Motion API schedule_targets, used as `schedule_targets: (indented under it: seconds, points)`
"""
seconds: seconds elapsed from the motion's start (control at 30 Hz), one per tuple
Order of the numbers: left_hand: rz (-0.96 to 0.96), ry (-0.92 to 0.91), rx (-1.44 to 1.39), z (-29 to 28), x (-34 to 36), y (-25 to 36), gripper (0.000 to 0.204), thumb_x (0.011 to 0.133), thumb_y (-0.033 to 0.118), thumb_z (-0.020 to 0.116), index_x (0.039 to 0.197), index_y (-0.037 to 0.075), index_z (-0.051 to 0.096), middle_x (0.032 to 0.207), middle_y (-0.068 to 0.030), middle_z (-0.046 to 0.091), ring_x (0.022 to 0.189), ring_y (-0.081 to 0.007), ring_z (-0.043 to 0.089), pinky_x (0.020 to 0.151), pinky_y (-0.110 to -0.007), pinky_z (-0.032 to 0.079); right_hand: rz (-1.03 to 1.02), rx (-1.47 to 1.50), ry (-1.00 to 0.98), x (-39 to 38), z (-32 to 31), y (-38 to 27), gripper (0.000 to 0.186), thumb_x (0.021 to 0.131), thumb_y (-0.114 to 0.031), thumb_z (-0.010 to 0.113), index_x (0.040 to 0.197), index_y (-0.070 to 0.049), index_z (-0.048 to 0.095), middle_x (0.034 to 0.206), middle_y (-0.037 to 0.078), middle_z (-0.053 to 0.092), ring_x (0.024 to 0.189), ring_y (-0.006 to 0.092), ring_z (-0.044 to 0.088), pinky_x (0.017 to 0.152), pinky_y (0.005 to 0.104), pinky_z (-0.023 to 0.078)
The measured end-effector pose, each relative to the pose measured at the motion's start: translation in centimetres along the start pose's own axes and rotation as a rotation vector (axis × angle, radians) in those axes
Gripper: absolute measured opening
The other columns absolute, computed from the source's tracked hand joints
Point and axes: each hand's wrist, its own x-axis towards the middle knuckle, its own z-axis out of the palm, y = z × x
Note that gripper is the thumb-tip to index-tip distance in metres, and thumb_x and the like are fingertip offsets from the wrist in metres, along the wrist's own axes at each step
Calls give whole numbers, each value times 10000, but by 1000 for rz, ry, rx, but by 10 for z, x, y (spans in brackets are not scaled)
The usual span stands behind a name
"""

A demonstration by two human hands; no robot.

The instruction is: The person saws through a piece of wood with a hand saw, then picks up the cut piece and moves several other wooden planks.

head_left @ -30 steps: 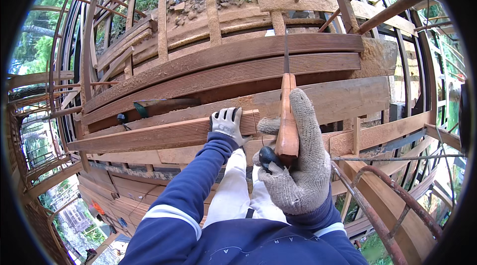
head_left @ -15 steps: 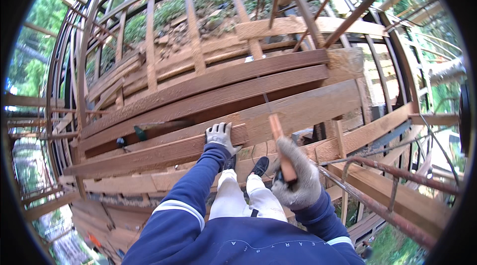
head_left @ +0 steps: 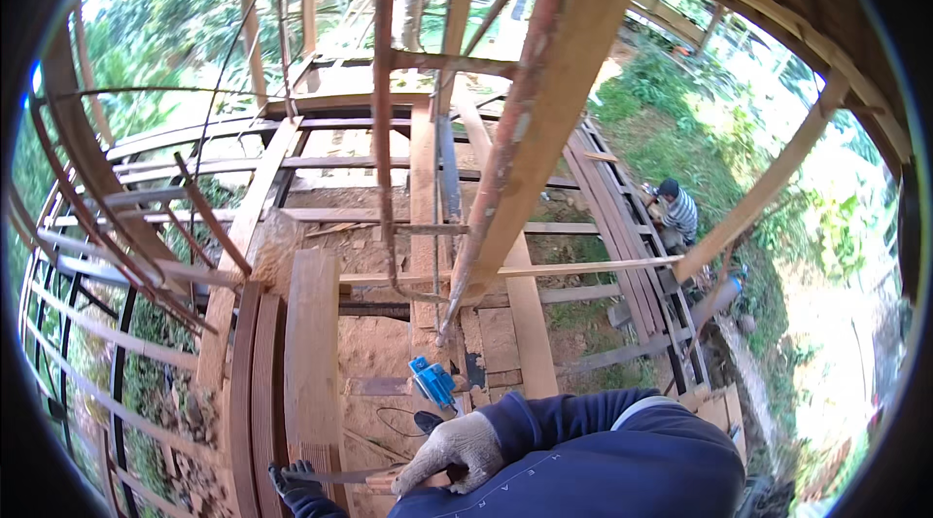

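Grey-gloved, the right hand (head_left: 452, 452) gripped the saw (head_left: 362, 475), its tip near the left hand (head_left: 295, 482), whose grip was unclear, so keeping them apart seemed wise

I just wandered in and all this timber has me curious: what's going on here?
A person's gloved right hand grips a saw that points left, toward two dark ridged boards lying beside a wide pale plank. The left hand is by the saw's far end; whether it touches the saw is hard to tell. A blue tool sits beyond the right hand. Off to the right, another person in a striped top is beside more boards.
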Motion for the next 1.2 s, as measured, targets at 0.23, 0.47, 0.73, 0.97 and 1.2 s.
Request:
schedule_targets:
  seconds: [0.23, 0.47, 0.73, 0.97, 1.2]
  points:
    - [-78, -155, 243, 65, -28, 2, 679, 875, 591, 676, 1326, 116, 500, 1350, -144, 501, 1224, -318, 513, 1037, -475, 427, 17, -7, 130, -40, 29, -24, 722, 774, 6, 679, 1477, -35, 517, 1056, 67, 699, 1053, 238, 648, 989, 353, 472]
    - [-78, -329, 437, 104, -92, 44, 585, 904, 545, 648, 1298, 134, 514, 1244, -120, 513, 1118, -292, 520, 957, -455, 434, 2, 111, 764, -84, 54, 15, 621, 822, -89, 735, 1416, -27, 568, 1145, 144, 736, 997, 225, 706, 902, 333, 541]
    - [-66, -491, 624, 94, -151, 92, 478, 937, 491, 615, 1265, 153, 531, 1122, -93, 526, 996, -262, 529, 865, -431, 441, -106, -478, 710, -94, 46, -14, 436, 718, -156, 837, 1124, -37, 734, 1008, 142, 744, 915, 279, 722, 848, 341, 557]
    - [-83, -577, 736, 87, -185, 109, 387, 967, 445, 587, 1236, 171, 545, 1016, -69, 538, 890, -235, 537, 784, -411, 448, -116, -366, 528, -89, 29, -31, 333, 670, -98, 806, 991, -65, 723, 850, 76, 704, 749, 241, 654, 717, 340, 514]
    - [-75, -660, 793, 73, -200, 129, 298, 996, 398, 559, 1208, 188, 559, 909, -45, 550, 783, -209, 544, 703, -390, 455, -64, -266, 396, -83, 22, -19, 454, 676, -147, 858, 1097, -43, 723, 1004, 122, 720, 916, 269, 678, 837, 373, 532]
